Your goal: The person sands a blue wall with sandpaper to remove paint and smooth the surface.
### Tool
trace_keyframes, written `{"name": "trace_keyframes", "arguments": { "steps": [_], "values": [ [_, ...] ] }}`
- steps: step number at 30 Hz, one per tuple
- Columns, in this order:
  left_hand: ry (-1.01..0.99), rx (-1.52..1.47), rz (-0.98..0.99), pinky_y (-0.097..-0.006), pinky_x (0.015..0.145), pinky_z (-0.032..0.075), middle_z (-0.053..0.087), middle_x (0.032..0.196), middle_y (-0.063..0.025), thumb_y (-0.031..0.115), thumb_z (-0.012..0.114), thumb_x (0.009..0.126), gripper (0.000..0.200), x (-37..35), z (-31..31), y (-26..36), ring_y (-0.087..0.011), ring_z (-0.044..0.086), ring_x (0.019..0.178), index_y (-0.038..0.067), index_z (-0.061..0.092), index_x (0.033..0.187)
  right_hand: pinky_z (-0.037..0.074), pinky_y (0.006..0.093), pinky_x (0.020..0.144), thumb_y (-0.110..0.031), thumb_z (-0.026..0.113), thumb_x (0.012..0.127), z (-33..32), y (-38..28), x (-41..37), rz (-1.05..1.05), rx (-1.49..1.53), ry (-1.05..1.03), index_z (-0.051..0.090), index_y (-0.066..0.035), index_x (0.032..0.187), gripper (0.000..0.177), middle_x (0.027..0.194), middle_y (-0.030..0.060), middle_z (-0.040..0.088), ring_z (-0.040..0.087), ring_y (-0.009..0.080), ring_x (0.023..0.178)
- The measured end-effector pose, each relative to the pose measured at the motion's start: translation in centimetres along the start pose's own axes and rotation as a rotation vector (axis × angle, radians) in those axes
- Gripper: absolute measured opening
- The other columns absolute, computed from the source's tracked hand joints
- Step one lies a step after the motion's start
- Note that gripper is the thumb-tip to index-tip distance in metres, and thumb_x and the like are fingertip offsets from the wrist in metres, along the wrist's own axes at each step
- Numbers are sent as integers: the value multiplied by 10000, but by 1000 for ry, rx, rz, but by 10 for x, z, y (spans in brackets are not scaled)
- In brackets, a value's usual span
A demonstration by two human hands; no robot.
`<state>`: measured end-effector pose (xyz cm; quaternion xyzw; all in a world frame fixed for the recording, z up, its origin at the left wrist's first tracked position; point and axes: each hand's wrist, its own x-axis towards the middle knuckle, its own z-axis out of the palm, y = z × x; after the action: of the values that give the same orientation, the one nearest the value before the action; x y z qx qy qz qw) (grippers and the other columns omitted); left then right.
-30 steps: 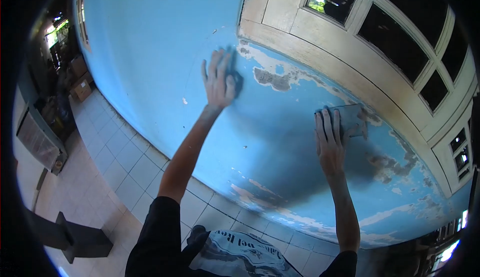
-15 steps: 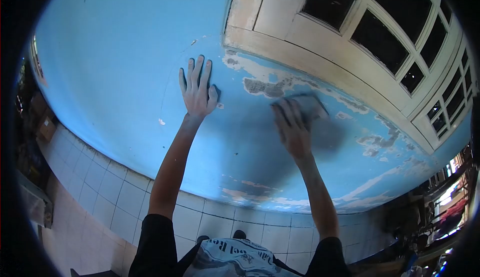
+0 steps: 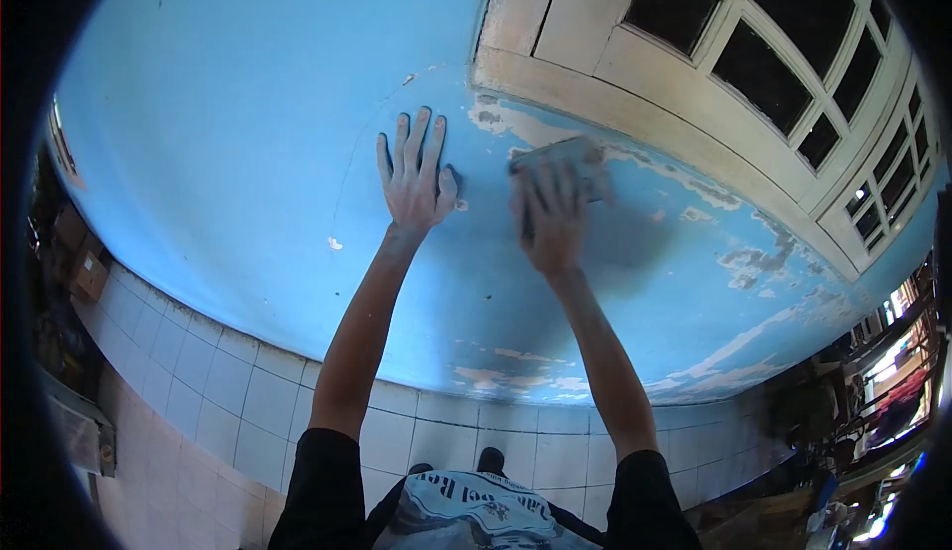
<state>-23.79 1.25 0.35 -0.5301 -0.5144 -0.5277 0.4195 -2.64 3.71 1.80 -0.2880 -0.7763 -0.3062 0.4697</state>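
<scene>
My left hand [image 3: 413,185] lies flat on the blue wall [image 3: 268,143], fingers spread and holding nothing. To its right, my right hand [image 3: 551,215] presses a grey, flat piece of sandpaper [image 3: 565,156] to the wall under the window frame. Motion blurs both the hand and the sandpaper, and the fingers cover part of it. Around it the paint is peeled, with a bare whitish patch [image 3: 516,125] above and more flaked spots [image 3: 769,252] to the right. Grey-white dust coats both hands.
A cream wooden window [image 3: 684,84] with dark panes juts along the upper right. White tiles [image 3: 268,401] run below the wall, and my feet [image 3: 490,460] stand on them. Cardboard boxes [image 3: 89,274] sit at the far left; cluttered shelves [image 3: 883,401] stand at right.
My right hand and the sandpaper have swept left and slightly up across the peeled patch. My left hand stays at the same spot on the wall; the view has shifted slightly.
</scene>
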Motion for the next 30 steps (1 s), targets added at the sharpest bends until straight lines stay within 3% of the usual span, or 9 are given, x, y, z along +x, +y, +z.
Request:
{"name": "trace_keyframes", "arguments": {
  "steps": [2,5,8,15,20,24,26,28,30],
  "values": [
    [21,16,-11,-574,1103,199,429,1455,-108,311,295,940,529,5,-4,-2,-338,371,1357,105,480,1391,331,465,1057,-254,587,902,4,-7,-22,-199,110,-225,556,-193,1333,436,1411,44,488,430,261,1312],
    [-56,-95,-1,-550,1102,193,440,1446,-98,273,323,932,507,18,-23,-19,-317,389,1345,105,490,1381,360,419,1040,-214,612,870,3,-7,-66,-198,142,-274,562,-214,1327,460,1395,19,502,448,215,1294],
    [120,-121,66,-535,1101,185,430,1454,-82,223,361,910,504,55,-37,-49,-293,385,1349,113,476,1389,358,418,1045,-240,635,847,1,-7,-55,-186,104,-323,553,-225,1334,495,1391,6,502,437,210,1302],
    [100,35,-1,-556,1124,128,375,1497,-56,208,355,883,557,74,-31,-69,-278,326,1391,143,424,1431,320,430,1072,-299,643,828,6,-47,50,-133,119,-90,472,-236,1398,598,1425,0,467,406,198,1323],
    [61,39,20,-571,1124,102,370,1500,-105,276,251,965,524,72,-34,-68,-319,287,1408,103,429,1427,301,427,1098,-278,602,866,35,-54,-4,-581,141,-411,500,-186,1381,533,1404,22,488,426,217,1302],
    [65,37,14,-570,1126,102,369,1500,-105,277,258,961,525,72,-32,-68,-319,287,1408,107,431,1426,299,434,1105,-264,593,880,11,-49,45,-271,134,-180,491,-172,1387,525,1412,24,484,421,211,1312],
    [52,25,12,-570,1128,100,368,1500,-104,284,264,955,530,72,-34,-67,-318,285,1409,111,430,1428,397,407,1025,-260,622,869,4,-69,54,-156,61,-63,587,-168,1277,421,1295,41,582,507,224,1229],
    [39,29,10,-570,1129,101,369,1499,-103,282,270,950,532,70,-36,-66,-317,284,1409,111,430,1427,395,414,1026,-236,610,878,29,-66,23,-288,220,-183,579,-169,1290,419,1312,44,568,504,249,1233],
    [49,32,18,-570,1129,101,370,1499,-102,280,275,945,534,73,-35,-66,-317,284,1410,111,430,1427,302,436,1116,-245,575,879,36,-53,16,-756,156,-477,505,-156,1370,504,1399,38,495,412,232,1326]
  ]
}}
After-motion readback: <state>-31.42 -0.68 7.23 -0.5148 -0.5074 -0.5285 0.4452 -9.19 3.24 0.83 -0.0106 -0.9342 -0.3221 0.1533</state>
